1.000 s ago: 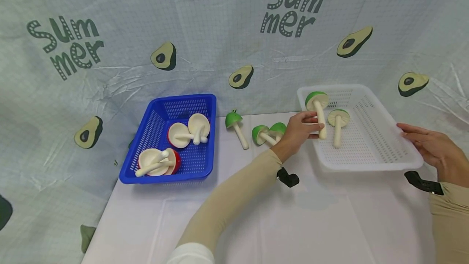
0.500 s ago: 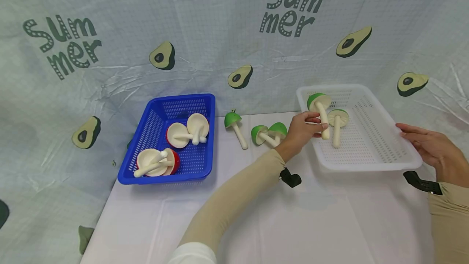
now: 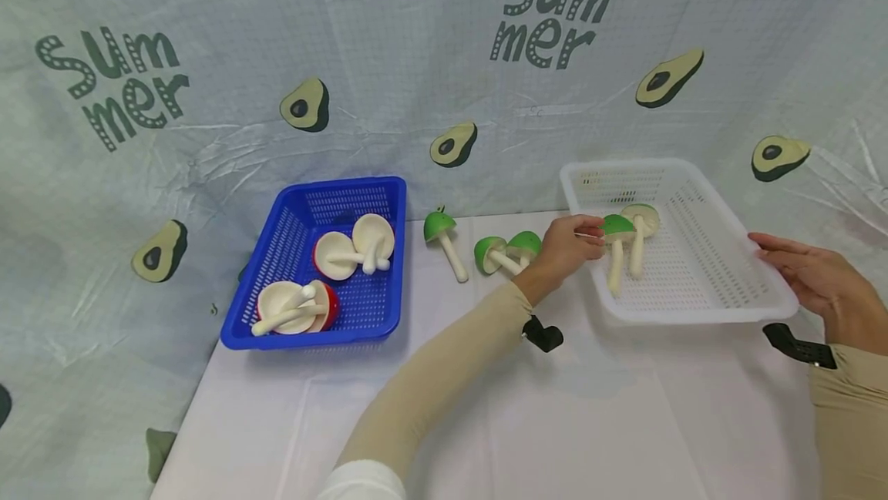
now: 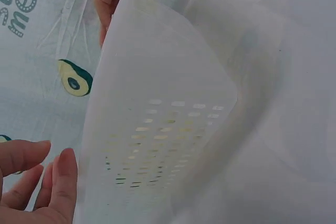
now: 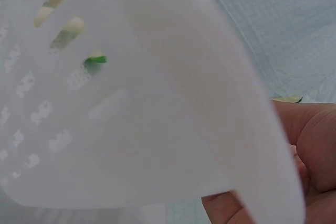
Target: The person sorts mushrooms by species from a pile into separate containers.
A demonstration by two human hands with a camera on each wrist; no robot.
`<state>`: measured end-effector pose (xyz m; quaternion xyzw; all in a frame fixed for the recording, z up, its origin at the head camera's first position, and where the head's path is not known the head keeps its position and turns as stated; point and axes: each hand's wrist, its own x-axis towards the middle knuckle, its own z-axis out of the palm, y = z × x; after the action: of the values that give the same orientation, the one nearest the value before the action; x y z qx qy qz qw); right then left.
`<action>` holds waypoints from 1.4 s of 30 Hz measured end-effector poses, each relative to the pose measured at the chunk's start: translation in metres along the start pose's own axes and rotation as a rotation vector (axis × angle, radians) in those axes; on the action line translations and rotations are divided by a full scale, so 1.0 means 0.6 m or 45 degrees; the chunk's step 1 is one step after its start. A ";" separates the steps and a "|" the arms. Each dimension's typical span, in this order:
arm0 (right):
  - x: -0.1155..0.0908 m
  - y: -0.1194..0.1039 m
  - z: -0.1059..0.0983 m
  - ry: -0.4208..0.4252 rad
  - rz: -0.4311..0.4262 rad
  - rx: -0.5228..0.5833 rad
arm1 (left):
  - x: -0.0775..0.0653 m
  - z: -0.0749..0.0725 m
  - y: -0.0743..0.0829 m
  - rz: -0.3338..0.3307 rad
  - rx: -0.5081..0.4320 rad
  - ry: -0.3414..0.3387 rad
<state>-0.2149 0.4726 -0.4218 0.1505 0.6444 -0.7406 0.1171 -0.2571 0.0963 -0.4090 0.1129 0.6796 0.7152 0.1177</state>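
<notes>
In the head view my left hand (image 3: 563, 250) is at the left rim of the white basket (image 3: 708, 317). Its thumb and fingers stand apart with nothing between them, as the left wrist view also shows of the hand (image 4: 50, 182). Just beyond the fingertips a green-capped toy mushroom (image 3: 617, 230) leans inside the basket, stem towards me. Another toy mushroom (image 3: 637, 246) lies right beside it, gills up. My right hand (image 3: 822, 273) holds the basket's right rim; in the right wrist view the basket wall (image 5: 173, 145) hides part of its fingers.
Two green mushrooms (image 3: 490, 253) lie together left of my left hand, and a single green mushroom (image 3: 444, 234) lies farther left. A blue basket (image 3: 312, 340) holds several red-capped mushrooms (image 3: 333, 306). A printed cloth (image 3: 388, 45) hangs behind the white table (image 3: 590, 423).
My left hand has let go of the green mushroom, which has dropped into the white basket beside the other one. The hand has drawn slightly left. The right hand has stayed at the rim.
</notes>
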 end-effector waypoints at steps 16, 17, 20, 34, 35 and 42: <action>-0.002 0.000 -0.003 0.025 -0.018 -0.023 | -0.040 -0.101 -0.013 0.012 -0.197 0.067; -0.001 0.000 -0.003 0.022 -0.020 -0.019 | -0.041 -0.107 -0.014 0.016 -0.211 0.084; 0.002 0.001 -0.004 0.015 -0.025 0.009 | -0.046 -0.126 -0.019 0.035 -0.250 0.124; 0.003 0.004 -0.004 0.038 0.002 -0.021 | -0.072 -0.205 -0.055 0.042 -0.246 0.336; 0.003 0.003 -0.004 0.032 0.001 -0.011 | -0.074 -0.209 -0.058 0.041 -0.240 0.357; 0.003 0.004 -0.003 0.020 0.003 0.033 | -0.087 -0.235 -0.076 0.034 -0.193 0.528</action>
<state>-0.2153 0.4739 -0.4249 0.1586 0.6354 -0.7476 0.1107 -0.2521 -0.0516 -0.4615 -0.0367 0.6321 0.7736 -0.0259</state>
